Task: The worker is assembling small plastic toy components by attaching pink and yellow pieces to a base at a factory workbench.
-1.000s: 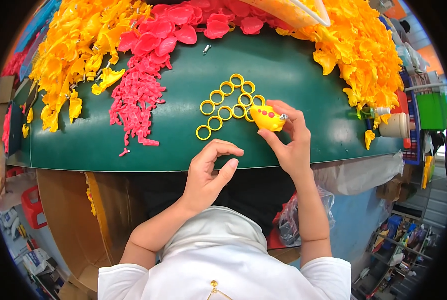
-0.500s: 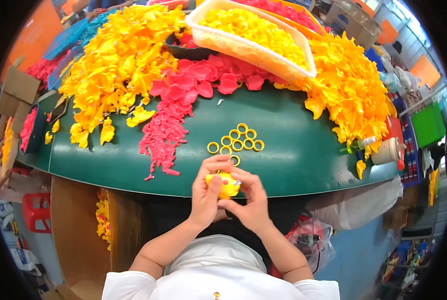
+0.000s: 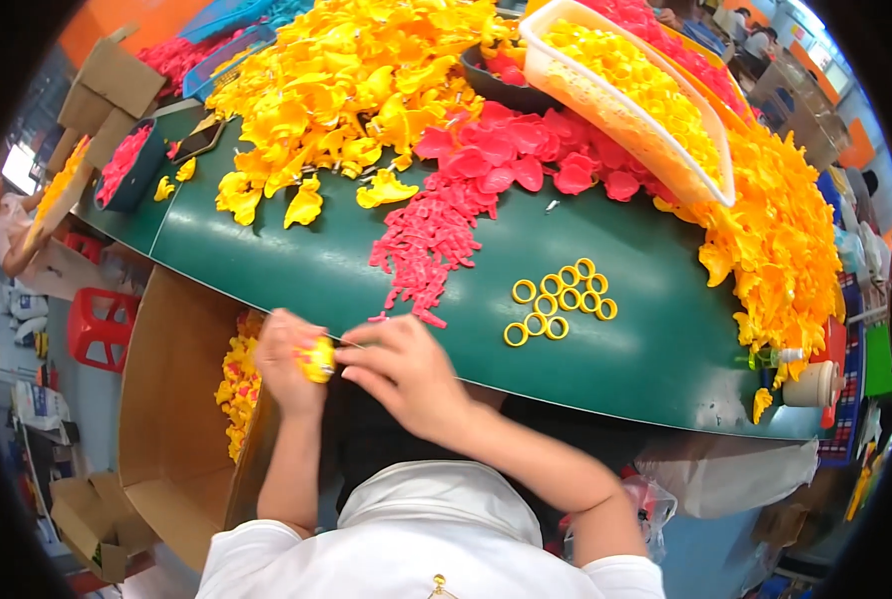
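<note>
The largest item is the green table (image 3: pixel 645 349), its near edge running across in front of the person. At the left, below that edge, stands an open cardboard box (image 3: pixel 181 419) with yellow pieces (image 3: pixel 236 399) inside. On the table a large yellow pile (image 3: pixel 336 90) lies at the far left, and a second yellow pile (image 3: pixel 785 250) at the right. Between them a pale-rimmed bin (image 3: pixel 605 122), tilted and filled with small yellow parts, borders a spread of pink petal-shaped pieces (image 3: pixel 506 155). A band of small pink strips (image 3: pixel 426 245) extends from these toward the near edge.

The right hand (image 3: pixel 406 374) is reached across to the left, thumb and fingers extended, tips directly at the right side of the held yellow piece (image 3: pixel 318 361). Blur prevents confirming contact; whether this hand pinches anything cannot be told. The left hand (image 3: pixel 291 369) is closed around the yellow piece. The piece protrudes from the right side of that grip, between the two hands; its left portion is covered by the fingers. It appears just below the table's near edge, to the right of the box's contents.

Smallest items: a cluster of yellow rings (image 3: pixel 560 300) flat on the table, well apart from both hands, and one small silvery part (image 3: pixel 552 207) farther back, near the pink petal-shaped pieces.
</note>
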Demonstrator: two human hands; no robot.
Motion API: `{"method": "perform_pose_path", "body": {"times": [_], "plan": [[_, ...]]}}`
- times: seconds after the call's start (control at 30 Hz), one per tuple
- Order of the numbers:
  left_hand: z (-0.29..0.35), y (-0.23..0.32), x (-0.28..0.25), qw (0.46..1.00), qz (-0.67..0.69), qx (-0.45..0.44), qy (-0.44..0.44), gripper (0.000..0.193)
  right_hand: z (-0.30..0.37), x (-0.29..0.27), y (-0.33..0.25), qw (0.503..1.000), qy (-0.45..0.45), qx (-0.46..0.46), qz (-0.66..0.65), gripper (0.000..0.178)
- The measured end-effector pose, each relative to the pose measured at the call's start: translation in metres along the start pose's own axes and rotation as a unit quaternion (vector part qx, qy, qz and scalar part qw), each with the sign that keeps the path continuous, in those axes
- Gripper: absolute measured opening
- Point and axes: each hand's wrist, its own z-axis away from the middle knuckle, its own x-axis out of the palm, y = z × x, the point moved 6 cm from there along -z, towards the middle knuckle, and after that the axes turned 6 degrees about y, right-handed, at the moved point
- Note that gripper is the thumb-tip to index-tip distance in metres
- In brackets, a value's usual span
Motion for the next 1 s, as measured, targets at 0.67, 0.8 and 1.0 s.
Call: {"method": "perform_pose_path", "body": {"times": [0.67, 0.8, 1.0], "plan": [[-0.092, 0.017, 0.054, 0.817, -0.491, 0.201, -0.226, 0.024, -0.131, -0.138, 0.115, 0.908, -0.018, 0.149, 0.392, 0.021], [-0.098, -0.02, 0.112, 0.779, -0.493, 0.316, -0.222, 0.024, -0.119, -0.14, 0.129, 0.874, -0.014, 0.034, 0.484, 0.026], [-0.097, -0.023, 0.111, 0.793, -0.474, 0.315, -0.217, 0.015, -0.117, -0.155, 0.121, 0.92, -0.03, -0.025, 0.391, 0.026]]}}
